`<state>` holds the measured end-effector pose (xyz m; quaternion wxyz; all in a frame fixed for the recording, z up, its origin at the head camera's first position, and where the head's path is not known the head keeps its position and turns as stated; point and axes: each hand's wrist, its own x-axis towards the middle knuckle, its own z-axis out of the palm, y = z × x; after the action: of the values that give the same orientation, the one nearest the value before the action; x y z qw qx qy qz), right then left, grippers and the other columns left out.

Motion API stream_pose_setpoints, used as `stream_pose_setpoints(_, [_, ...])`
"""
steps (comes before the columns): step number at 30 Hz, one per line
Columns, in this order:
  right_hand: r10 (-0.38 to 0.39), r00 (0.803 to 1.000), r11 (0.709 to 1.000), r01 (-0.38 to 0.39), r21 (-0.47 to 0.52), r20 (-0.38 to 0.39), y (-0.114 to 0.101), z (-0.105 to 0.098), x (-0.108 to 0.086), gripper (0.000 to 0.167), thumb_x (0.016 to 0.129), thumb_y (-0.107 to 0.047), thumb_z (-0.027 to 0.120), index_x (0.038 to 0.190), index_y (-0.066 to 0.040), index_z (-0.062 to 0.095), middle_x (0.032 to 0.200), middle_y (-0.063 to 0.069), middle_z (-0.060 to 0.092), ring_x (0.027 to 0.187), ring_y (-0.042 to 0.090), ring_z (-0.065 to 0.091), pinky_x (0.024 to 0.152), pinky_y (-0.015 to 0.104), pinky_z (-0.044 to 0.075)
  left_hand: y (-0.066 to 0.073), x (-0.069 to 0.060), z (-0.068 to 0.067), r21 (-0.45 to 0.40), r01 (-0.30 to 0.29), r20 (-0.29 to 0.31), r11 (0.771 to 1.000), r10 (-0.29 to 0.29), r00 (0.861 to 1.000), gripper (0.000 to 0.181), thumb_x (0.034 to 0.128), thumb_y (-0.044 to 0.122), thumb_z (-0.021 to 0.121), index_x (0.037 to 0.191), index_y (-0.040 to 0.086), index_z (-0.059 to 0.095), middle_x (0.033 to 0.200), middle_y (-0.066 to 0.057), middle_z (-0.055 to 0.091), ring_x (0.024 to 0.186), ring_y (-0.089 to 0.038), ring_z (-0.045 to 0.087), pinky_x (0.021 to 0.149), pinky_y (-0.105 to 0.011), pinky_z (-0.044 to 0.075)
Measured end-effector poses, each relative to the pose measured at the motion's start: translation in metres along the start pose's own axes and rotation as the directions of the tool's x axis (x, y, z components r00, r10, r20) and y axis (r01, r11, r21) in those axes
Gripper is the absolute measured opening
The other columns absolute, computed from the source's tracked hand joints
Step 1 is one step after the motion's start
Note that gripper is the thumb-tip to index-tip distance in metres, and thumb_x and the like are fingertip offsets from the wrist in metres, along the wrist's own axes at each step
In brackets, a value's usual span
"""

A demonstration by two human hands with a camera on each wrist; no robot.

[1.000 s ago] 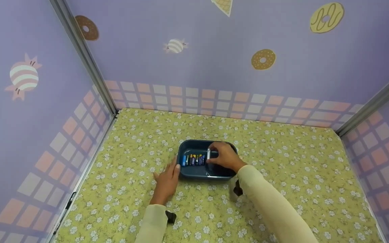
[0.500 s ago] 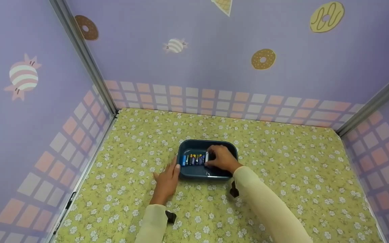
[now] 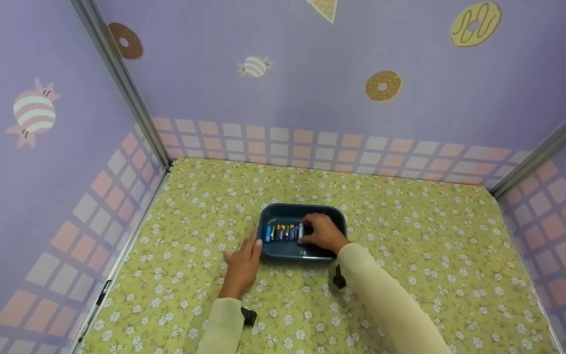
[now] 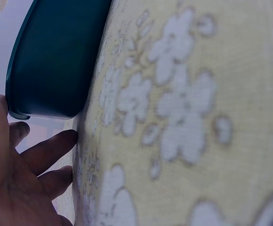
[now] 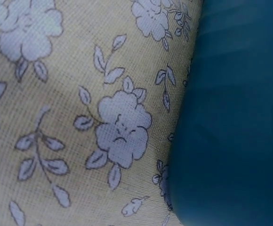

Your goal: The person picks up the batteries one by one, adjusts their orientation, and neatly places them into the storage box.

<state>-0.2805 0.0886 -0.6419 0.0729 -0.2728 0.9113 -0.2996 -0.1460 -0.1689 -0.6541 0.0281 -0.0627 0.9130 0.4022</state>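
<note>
A dark teal plastic bin [image 3: 290, 257] stands on the flowered cloth, its outer wall also filling much of the right wrist view. Inside, a row of batteries [image 3: 286, 233] lies side by side, with a light blue battery [image 3: 268, 234] at the left end. At the right end of the row is a white battery [image 3: 300, 231], which my right hand [image 3: 324, 233] pinches between thumb and fingers. My left hand [image 3: 243, 265] rests against the bin's left end, thumb near the rim and fingers stretched along the outside. The right wrist view shows no part of the right hand.
Yellow-green floral cloth [image 3: 410, 275] covers the table. Purple printed walls [image 3: 283, 93] enclose it at the back and both sides, with grey metal posts [image 3: 130, 93] at the corners.
My right hand has shifted left with the white battery, bringing it up to the end of the row. The left hand and the bin have stayed put.
</note>
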Motion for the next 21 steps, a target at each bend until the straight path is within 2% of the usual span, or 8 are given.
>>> stream_pose_setpoints(14, [-0.003, 1.000, 0.999, 0.004, -0.046, 0.021, -0.0017, 0.0013, -0.0004, 0.056, 0.076, -0.038, 0.092, 0.118, -0.007, 0.071, 0.112, 0.009, 0.068, 0.106, 0.029, 0.064, 0.094, 0.047, 0.054, -0.0001, -0.0012, 0.0004, 0.000, 0.007, 0.000, 1.000, -0.007, 1.000, 0.069, 0.1042, 0.070, 0.019, 0.165, 0.036, 0.019, 0.165, -0.009, 0.034, 0.148, -0.044, 0.038, 0.118, -0.072, -0.016])
stream_pose_setpoints(21, [0.001, 1.000, 0.999, 0.000, -0.053, 0.024, -0.0033, -0.0014, -0.0017, 0.058, 0.075, -0.039, 0.092, 0.118, -0.006, 0.070, 0.112, 0.010, 0.067, 0.107, 0.030, 0.063, 0.095, 0.047, 0.053, 0.0009, -0.0017, -0.0009, -0.021, -0.003, 0.016, 1.000, 0.003, 1.000, 0.067, 0.1052, 0.068, 0.021, 0.165, 0.037, 0.017, 0.164, -0.002, 0.036, 0.153, -0.033, 0.033, 0.117, -0.071, -0.017])
